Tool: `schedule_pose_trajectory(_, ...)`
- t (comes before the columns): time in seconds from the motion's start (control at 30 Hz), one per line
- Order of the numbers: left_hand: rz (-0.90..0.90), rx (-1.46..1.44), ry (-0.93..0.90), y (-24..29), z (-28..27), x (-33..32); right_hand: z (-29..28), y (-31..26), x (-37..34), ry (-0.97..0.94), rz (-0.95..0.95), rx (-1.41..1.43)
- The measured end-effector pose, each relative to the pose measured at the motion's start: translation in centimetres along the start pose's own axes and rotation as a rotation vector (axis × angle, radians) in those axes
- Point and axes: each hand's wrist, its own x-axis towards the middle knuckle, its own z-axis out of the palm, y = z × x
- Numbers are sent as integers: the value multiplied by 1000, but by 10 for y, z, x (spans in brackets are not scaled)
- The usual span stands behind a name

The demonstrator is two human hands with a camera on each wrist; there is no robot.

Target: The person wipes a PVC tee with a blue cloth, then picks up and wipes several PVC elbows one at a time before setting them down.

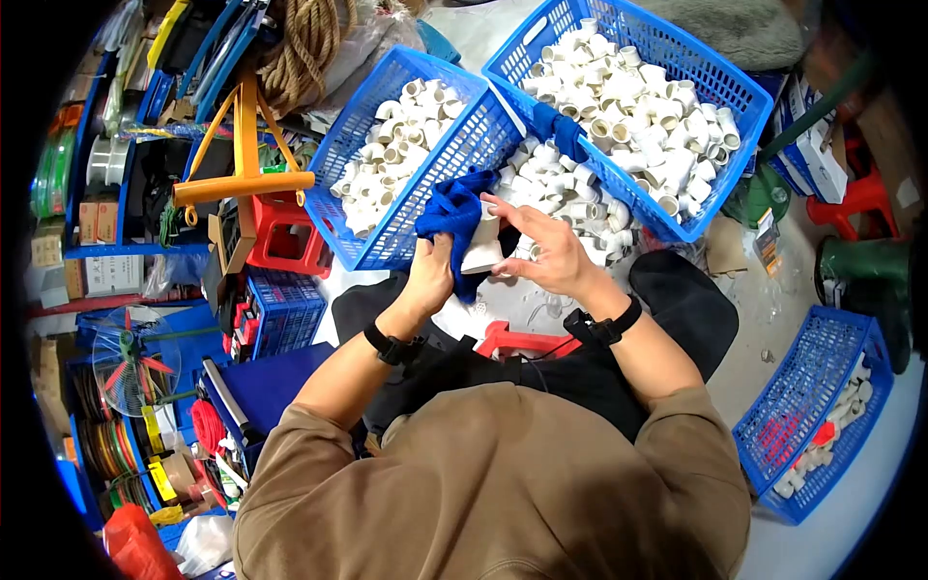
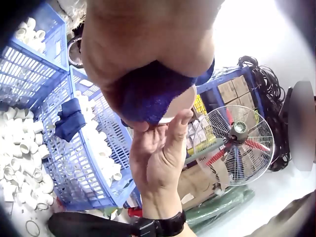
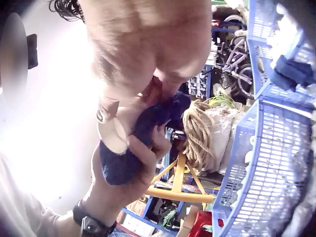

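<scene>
In front of the body, my left hand (image 1: 432,274) grips a blue cloth (image 1: 452,208) wrapped against a white plastic pipe fitting (image 1: 482,249). The fitting's wide round end faces down toward me. From the other side, my right hand (image 1: 556,253) holds the same fitting between thumb and fingers. In the right wrist view, the cloth (image 3: 118,165) covers one side of the fitting (image 3: 114,136), and left-hand fingers curl over it. The left wrist view shows the right thumb at the edge of the fitting (image 2: 183,102); the near hand hides much of the cloth.
Two blue crates, left (image 1: 464,145) and right (image 1: 744,92), hold many white fittings. A loose pile of fittings (image 1: 541,179) lies between them. Another blue cloth (image 1: 561,130) hangs over the right crate's rim. A blue basket (image 1: 807,387) stands right; an orange frame (image 1: 246,184) stands left.
</scene>
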Motion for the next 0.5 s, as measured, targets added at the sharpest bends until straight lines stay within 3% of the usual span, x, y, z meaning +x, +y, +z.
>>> schedule_pose_trajectory(0.07,-120,-82,134,3,1,1,3,3,-1,1,-2,44)
schedule_pose_trajectory(0.13,-120,-6,92,5,1,4,5,6,0,53,-42,18)
schedule_pose_trajectory(0.23,-236,-404,86,5,16,8,4,10,2,66,-75,-15)
schedule_pose_trajectory(0.33,-270,-578,52,11,23,6,1,15,1,78,-64,-38)
schedule_pose_trajectory(0.4,-160,-461,13,-2,17,10,-6,18,1,-7,-121,-386)
schedule_pose_trajectory(0.5,-147,-410,-3,9,22,6,-1,17,-1,-21,-56,-332)
